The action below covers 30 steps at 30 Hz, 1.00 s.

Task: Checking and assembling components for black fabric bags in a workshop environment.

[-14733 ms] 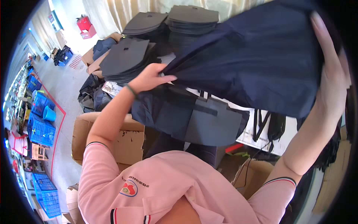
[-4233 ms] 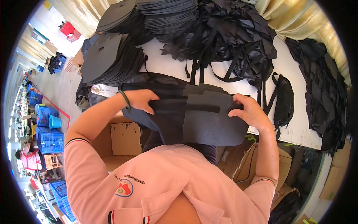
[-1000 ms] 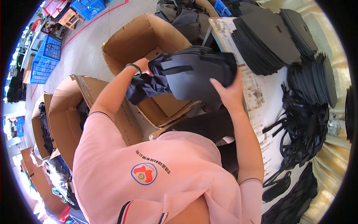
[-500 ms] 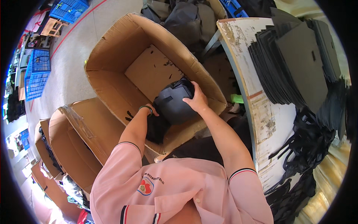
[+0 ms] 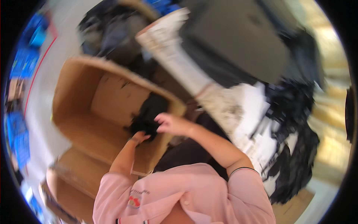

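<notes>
My left hand (image 5: 141,137) is low inside the cardboard box (image 5: 80,106), at the edge of a dark heap of black pieces (image 5: 151,110). Its fingers look stretched out, with blur hiding whether they touch the heap. Over the near right part of the box, my right hand (image 5: 167,124) has its fingers apart and nothing visible in it. The black pieces lie against the right wall of the box; their exact kind is too smeared to make out.
A worn white table (image 5: 220,102) stands right of the box, bearing large dark grey sheets (image 5: 238,37) and heaped black strips (image 5: 291,108). More cardboard boxes (image 5: 71,186) stand at the lower left. Dark bundles (image 5: 115,30) lie beyond, and blue crates (image 5: 24,63) stand far left.
My hands have let go of the smooth black bundle they held in the box. The view has swung right, so the box sits farther left and the table shows more.
</notes>
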Motion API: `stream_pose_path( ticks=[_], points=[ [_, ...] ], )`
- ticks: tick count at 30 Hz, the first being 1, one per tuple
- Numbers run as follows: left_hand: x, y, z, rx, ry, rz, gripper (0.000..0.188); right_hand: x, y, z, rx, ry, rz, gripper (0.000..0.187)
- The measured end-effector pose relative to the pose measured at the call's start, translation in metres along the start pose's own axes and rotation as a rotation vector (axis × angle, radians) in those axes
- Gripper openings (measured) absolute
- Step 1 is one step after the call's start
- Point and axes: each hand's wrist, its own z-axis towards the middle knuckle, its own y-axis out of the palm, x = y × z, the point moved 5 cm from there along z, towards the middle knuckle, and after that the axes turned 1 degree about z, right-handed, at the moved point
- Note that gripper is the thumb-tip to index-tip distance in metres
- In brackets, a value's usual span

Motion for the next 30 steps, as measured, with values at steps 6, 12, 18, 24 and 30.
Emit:
stream_pose_path(
  ticks=[6,12,18,24,30],
  points=[
    [0.113,-0.062,-0.035,-0.041,0.163,-0.261,0.028,-0.092,-0.175,-0.233,0.247,-0.094,0.300,0.047],
    [0.364,-0.093,-0.150,-0.498,0.367,-0.088,0.023,0.028,-0.384,-0.515,1.757,0.539,-0.655,0.062],
    [0.525,-0.031,-0.186,-0.720,0.525,0.090,0.033,0.034,-0.444,-0.567,1.994,0.563,-0.603,0.086],
    [0.665,0.080,-0.159,-0.720,0.683,0.200,0.027,0.079,-0.442,-0.597,1.927,0.389,-0.866,0.017],
    [0.761,0.149,-0.118,-0.595,0.634,-0.365,0.054,0.002,-0.277,-0.488,1.745,-0.370,-0.660,0.016]
  ],
)
